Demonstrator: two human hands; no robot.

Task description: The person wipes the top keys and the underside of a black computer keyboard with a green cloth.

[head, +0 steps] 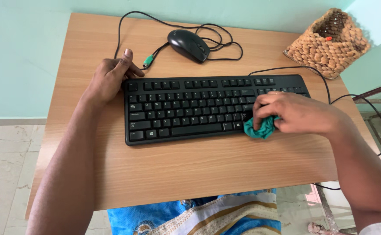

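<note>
Teal cloth (261, 127) bunched on the right half of the black keyboard (186, 109), mid-table (199, 169). Right hand (297, 114) lies palm-down, fingers clamped on the cloth. Left hand (110, 78) curls over the keyboard's upper left corner, thumb raised. Black mouse (189, 45) near the table's rear edge.

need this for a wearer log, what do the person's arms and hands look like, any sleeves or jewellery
Both forearms are bare. The left hand shows no ring or watch. The right hand also looks bare, and a white sleeve edge shows at its upper arm, bottom corner.
</note>
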